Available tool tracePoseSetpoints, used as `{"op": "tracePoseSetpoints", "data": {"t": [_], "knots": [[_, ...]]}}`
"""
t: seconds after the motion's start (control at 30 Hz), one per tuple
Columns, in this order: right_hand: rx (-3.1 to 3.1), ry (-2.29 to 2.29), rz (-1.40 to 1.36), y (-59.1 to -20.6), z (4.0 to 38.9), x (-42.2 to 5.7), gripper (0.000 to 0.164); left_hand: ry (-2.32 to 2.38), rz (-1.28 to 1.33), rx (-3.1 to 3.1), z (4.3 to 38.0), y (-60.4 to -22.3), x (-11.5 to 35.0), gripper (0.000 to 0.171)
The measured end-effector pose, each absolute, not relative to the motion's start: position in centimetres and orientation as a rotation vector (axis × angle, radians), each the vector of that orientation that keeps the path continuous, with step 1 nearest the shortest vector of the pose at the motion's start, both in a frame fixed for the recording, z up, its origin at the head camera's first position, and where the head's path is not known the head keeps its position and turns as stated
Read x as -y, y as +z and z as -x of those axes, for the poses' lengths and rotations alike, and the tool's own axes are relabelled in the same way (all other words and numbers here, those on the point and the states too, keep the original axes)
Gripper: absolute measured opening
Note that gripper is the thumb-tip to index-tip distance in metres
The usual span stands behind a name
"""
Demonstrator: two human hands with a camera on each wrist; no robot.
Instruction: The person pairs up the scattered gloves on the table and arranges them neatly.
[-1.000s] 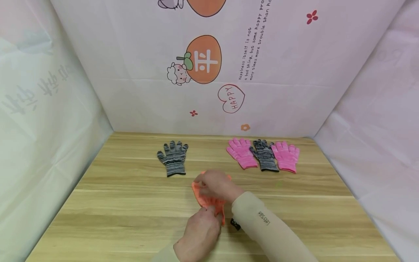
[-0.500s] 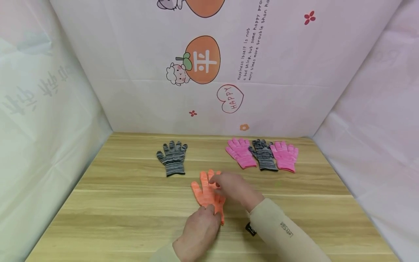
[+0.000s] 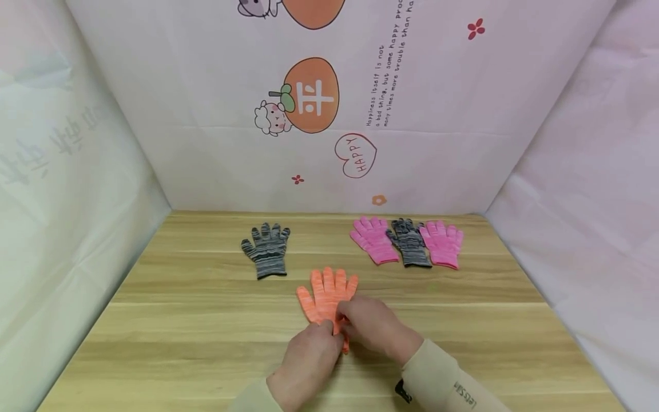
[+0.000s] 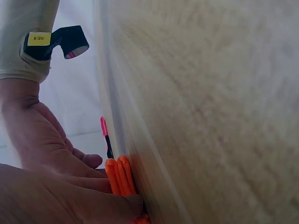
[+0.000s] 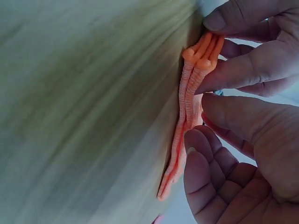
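An orange knit glove (image 3: 325,296) lies on the wooden table, its spread fingers pointing away from me. My left hand (image 3: 310,353) pinches the glove's cuff end; in the right wrist view, the left thumb (image 5: 217,21) and a finger sit on either side of the folded orange edge (image 5: 203,58). Over the glove's right side, near the cuff, is my right hand (image 3: 374,325). In the right wrist view its fingers (image 5: 198,172) are loosely bent, close to the glove; whether they touch it is hard to make out.
A grey-black striped glove (image 3: 269,250) lies at the back left of the table (image 3: 195,320). At the back right are a pink glove (image 3: 376,240), a dark striped glove (image 3: 412,246) and another pink glove (image 3: 443,246), side by side. Printed white cloth (image 3: 216,166) walls the table.
My right hand has moved from the glove's fingers down and right toward its cuff. The glove's fingers now lie flat and spread. My left hand has stayed on the cuff.
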State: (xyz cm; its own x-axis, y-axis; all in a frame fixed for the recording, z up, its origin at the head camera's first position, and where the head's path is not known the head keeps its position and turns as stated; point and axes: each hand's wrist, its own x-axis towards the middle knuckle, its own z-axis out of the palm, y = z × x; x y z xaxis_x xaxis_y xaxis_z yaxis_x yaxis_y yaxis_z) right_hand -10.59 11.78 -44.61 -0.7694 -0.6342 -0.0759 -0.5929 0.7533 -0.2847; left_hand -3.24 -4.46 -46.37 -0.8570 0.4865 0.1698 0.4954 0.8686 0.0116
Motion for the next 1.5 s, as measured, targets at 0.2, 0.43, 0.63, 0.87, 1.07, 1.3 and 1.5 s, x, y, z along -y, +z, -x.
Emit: {"op": "tracePoseSetpoints", "data": {"t": [0.2, 0.43, 0.63, 0.87, 1.07, 1.3, 1.5], "knots": [[-2.835, -0.338, 0.992, -45.04, 10.18, -11.85, 0.007, -0.046, 0.816, 2.849, 3.46, -46.45, 4.71, 0.010], [-2.829, -0.365, 0.971, -45.31, 9.97, -12.10, 0.007, 0.056, 0.863, 2.830, 3.83, -46.49, 4.82, 0.007], [-2.822, -0.369, 0.949, -45.39, 9.95, -12.24, 0.007, 0.079, 0.876, 2.823, 3.87, -46.44, 4.79, 0.006], [-2.811, -0.375, 0.940, -45.33, 9.97, -12.40, 0.006, 0.049, 0.885, 2.801, 3.88, -46.53, 4.80, 0.007], [-2.814, -0.372, 0.945, -45.47, 9.88, -12.37, 0.004, 0.003, 0.895, 2.827, 3.88, -46.58, 4.88, 0.005], [-2.803, -0.371, 0.929, -45.30, 9.81, -12.37, 0.005, 0.012, 0.911, 2.815, 3.75, -46.67, 5.04, 0.007], [-2.797, -0.386, 0.930, -45.26, 9.79, -12.39, 0.005, 0.048, 0.893, 2.759, 3.58, -46.64, 5.28, 0.013]]}}
